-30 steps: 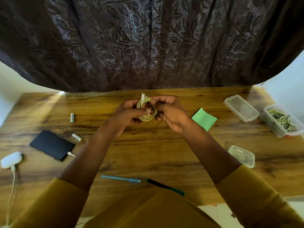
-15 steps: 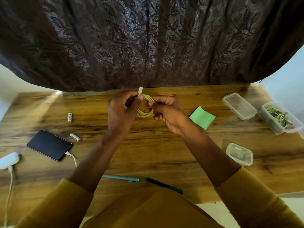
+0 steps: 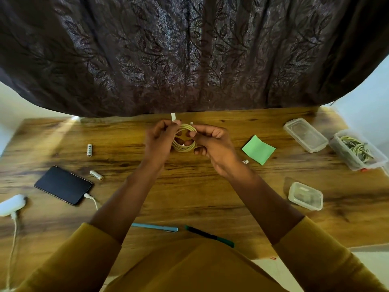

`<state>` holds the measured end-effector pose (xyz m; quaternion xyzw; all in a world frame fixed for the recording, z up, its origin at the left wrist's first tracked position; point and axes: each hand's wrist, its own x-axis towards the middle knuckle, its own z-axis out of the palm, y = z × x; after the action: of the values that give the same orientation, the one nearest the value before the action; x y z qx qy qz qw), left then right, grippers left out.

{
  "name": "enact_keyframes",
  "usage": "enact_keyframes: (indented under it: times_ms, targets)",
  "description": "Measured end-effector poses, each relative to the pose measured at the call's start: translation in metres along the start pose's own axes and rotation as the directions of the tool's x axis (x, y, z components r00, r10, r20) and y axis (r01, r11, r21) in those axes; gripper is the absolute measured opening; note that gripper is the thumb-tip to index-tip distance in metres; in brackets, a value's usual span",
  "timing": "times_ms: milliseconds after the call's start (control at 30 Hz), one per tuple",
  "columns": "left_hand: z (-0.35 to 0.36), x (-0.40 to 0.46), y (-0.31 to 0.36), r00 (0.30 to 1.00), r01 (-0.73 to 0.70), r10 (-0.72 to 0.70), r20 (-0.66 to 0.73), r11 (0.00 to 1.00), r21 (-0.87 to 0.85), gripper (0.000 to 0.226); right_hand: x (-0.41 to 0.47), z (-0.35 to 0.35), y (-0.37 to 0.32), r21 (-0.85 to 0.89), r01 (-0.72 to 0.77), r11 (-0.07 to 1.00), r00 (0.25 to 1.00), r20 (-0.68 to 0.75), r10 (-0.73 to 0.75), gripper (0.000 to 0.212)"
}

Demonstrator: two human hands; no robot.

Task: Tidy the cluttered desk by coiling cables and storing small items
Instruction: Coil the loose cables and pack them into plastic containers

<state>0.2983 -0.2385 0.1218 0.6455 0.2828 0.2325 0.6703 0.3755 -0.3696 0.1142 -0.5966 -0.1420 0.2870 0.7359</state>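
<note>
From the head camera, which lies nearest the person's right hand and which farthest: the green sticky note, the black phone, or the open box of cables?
Measured from the right hand:
1. Green sticky note, just to its right on the desk.
2. Open box of cables, far right by the desk's edge.
3. Black phone, across on the left, nearer the person.

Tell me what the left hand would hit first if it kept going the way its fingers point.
The left hand points away, toward the desk's far edge. Beyond the cable coil it pinches, likely the dark curtain comes first; depth is unclear.
</note>
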Motion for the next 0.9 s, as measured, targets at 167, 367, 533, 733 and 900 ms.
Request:
enact_keyframes:
  times_ms: [167,367,533,733,900]
  targets:
    - [-0.005,-0.003,-0.004,0.994,0.071,-0.065,0.093,0.995,-0.063,0.011,-0.004,-0.003,-0.001,-0.006,-0.039,0.999,0.999,-0.033,0.039,0.020]
    - [-0.010,-0.005,-0.013,0.983,0.029,-0.023,0.182,0.999,-0.029,0.025,-0.007,-0.011,-0.005,-0.044,0.047,0.998,0.996,-0.071,-0.050,0.041]
    - [-0.004,-0.009,-0.014,0.982,0.039,-0.036,0.186,0.999,-0.013,0.025,-0.009,-0.017,-0.004,0.018,0.019,1.000,0.995,-0.100,-0.017,0.047]
    - [0.009,-0.017,-0.013,0.982,0.031,-0.030,0.187,1.000,0.000,0.022,-0.017,-0.035,-0.007,0.048,-0.088,0.995,0.993,-0.068,0.091,0.035]
    - [0.029,-0.022,-0.015,0.973,0.055,-0.058,0.223,0.998,0.019,0.021,-0.028,-0.063,-0.009,0.003,-0.089,0.996,0.991,-0.104,0.089,0.037]
